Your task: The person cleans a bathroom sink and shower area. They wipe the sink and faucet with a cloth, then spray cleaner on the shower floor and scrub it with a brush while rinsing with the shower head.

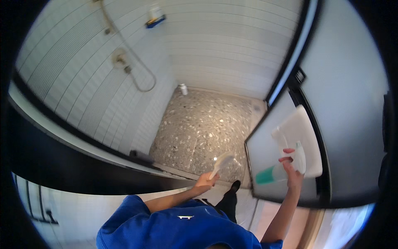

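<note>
A pale-handled scrub brush point(224, 161) is gripped by its handle in my left hand point(205, 183), its head pointing away over the shower's threshold. On the right, my right hand point(293, 173) has its fingers closed around the white trigger head of a spray bottle point(268, 175). The bottle is tilted nearly onto its side and holds green liquid in its lower end. Just beyond it is a white, round-cornered slab or basin point(306, 139); I cannot tell which.
Ahead lies the speckled stone shower floor point(203, 124), with a white bottle point(183, 89) in its far corner. A hose point(139, 58) hangs by the shower valve point(120, 60). Dark-framed frosted glass point(348, 99) stands at right; a black-edged panel point(83, 166) runs along the left.
</note>
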The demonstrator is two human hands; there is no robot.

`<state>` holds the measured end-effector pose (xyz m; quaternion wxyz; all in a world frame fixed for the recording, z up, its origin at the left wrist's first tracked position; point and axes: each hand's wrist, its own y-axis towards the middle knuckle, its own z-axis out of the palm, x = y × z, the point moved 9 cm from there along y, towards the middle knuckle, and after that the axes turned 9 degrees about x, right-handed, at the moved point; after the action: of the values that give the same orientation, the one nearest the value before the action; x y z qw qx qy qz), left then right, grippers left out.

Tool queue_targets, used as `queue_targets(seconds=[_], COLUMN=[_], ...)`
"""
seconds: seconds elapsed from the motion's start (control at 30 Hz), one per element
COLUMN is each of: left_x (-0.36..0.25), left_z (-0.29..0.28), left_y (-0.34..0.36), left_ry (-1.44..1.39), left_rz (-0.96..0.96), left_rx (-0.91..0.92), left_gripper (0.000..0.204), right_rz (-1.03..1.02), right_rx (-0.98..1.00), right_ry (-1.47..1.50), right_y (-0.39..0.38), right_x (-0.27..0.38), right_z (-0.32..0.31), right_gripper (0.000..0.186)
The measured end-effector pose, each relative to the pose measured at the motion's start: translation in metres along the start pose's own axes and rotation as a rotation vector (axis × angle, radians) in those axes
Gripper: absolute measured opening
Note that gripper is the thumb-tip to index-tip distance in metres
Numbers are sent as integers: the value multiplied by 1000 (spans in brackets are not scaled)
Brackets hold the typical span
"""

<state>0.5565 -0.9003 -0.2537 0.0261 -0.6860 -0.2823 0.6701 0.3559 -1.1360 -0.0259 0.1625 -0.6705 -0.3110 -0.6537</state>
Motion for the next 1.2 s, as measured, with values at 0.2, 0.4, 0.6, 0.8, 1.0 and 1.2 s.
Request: queue_targets(seconds=[0.2,0.4,0.6,0.8,1.0,1.2], left_x=[-3,20,20,22,5,-95], left_z=[-34,-38,-67,-107,-166,-225], left_y=[26,30,49,82,146,277], left_ry=[-261,-337,-424,-431,-255,-379], left_rz=[-81,-178,-167,-144,-186,-113], left_rx=[-448,-783,-778,-828,-872,-796], left_gripper=[34,27,29,33,36,73], right_rz=[199,131,120,245,205,179], right_rx=[260,143,167,45,15,239], right_ry=[-23,-204,-63,-84,-133,-32], right_y=[199,255,274,285,343,469], right_x=[-62,-118,-114,-137,-185,-244], right_z=[-4,-49,-49,-101,-111,44], right_gripper=[35,38,36,36,41,44])
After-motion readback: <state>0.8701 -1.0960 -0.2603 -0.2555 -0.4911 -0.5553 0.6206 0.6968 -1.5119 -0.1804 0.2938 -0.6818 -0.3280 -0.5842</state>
